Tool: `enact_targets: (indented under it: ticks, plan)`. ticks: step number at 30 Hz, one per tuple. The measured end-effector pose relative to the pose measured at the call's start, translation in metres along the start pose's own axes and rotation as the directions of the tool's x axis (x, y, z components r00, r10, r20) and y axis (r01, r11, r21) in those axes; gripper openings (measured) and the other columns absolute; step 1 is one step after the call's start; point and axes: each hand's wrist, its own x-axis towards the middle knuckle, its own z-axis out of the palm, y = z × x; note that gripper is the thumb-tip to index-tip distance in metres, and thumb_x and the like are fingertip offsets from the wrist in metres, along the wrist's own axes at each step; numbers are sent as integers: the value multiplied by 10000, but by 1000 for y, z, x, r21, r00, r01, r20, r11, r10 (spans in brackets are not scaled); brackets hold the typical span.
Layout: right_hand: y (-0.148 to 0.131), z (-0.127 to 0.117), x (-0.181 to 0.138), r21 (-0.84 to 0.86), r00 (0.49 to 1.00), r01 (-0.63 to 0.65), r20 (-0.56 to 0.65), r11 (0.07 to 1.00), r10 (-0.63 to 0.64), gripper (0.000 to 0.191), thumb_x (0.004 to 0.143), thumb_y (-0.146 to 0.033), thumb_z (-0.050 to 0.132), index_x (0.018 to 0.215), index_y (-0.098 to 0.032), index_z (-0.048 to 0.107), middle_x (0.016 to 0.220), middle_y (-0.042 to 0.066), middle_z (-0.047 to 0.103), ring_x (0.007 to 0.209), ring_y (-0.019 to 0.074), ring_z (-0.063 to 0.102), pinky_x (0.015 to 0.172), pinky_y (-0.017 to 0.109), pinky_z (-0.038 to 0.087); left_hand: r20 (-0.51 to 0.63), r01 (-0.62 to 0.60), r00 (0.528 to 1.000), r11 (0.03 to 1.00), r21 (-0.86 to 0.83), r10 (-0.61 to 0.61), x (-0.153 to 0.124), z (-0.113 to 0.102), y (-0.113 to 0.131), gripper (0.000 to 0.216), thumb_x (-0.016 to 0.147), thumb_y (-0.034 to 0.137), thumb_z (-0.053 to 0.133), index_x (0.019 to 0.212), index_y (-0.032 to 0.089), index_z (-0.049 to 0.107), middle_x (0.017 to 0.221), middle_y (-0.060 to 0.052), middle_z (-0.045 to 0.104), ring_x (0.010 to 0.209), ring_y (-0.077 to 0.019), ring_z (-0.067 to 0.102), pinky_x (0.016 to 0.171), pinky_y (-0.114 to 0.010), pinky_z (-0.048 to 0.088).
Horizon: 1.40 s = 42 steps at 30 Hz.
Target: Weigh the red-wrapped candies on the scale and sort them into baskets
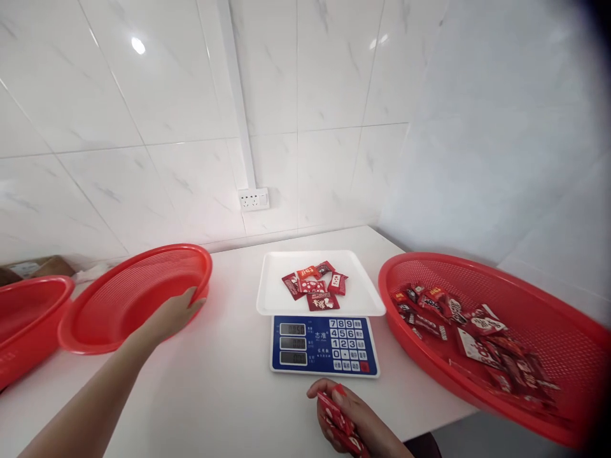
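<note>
Just this side of the scale [322, 367], a few red packets [337, 416] sit in this person's right hand [357, 408], fingers curled round them. More than one for sure, exact count no idea. They slant 11-to-5, top ends aimed roughly at the scale. Clocking it from that hand: the keypad [351, 343] is at 12, then the white tray [270, 289] beyond it with wrapped sweets [312, 286] lying on top. Right hand's clearly nearer the keypad. Left hand [176, 316] is off at 10, touching the rim of a red basket [138, 270]; can't tell if it's really gripping. The loaded basket [548, 312] is at 2. Stuff I can't make out from here: faint digits on the display [293, 343], whatever the fingers hide of the held packets, and the loaded basket's right end, lost in dark blur. Another basket [28, 331] around 9:30 gets cut off too.
</note>
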Motion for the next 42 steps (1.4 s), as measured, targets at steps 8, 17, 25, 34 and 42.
enact_targets:
  ticks: [8, 17, 25, 34, 42]
  plan:
    - [4, -5, 0, 19, 1000, 10, -24, 1000, -10, 434, 780, -522, 568, 973, -133, 575, 568, -12, 514, 423, 44, 407, 351, 140, 219, 197, -141, 973, 986, 86, 122, -3, 22, 71, 636, 881, 443, 245, 1423, 133, 120, 653, -69, 642, 585, -256, 624, 513, -334, 439]
    - [2, 0, -1, 0, 998, 36, -44, 999, -36, 419, 766, -510, 593, 955, -137, 594, 566, -22, 495, 427, 48, 427, 349, 143, 230, 138, -475, 874, 879, 39, 466, 34, 39, 163, 672, 843, 554, 316, 1396, 187, 214, 1473, -100, 249, 1361, -244, 150, 1063, -376, 219]
    - [1, 5, 0, -25, 993, 78, -91, 997, -80, 460, 736, -553, 602, 923, -133, 610, 530, -15, 514, 406, 47, 431, 378, 147, 242, 83, -564, 824, 825, 23, 561, 55, 81, 216, 672, 799, 589, 409, 1330, 185, 325, 1299, -139, 475, 1223, -297, 394, 966, -427, 343]
    - [2, 6, 0, -9, 992, 102, -77, 995, -102, 455, 739, -540, 606, 915, -120, 605, 522, -19, 513, 402, 42, 420, 387, 147, 240, -6, -536, 844, 844, 2, 536, 67, 82, 212, 345, 849, 407, 491, 1088, 162, 530, 1045, -66, 578, 842, -165, 580, 734, -364, 485]
    - [1, 4, 1, -7, 993, 95, -62, 995, -95, 449, 743, -543, 599, 912, -127, 594, 538, -25, 504, 415, 45, 416, 410, 159, 260, -184, -373, 911, 928, 8, 368, 74, 13, 151, 371, 811, 491, 443, 1038, 210, 528, 1023, -64, 565, 863, -209, 589, 719, -299, 454]
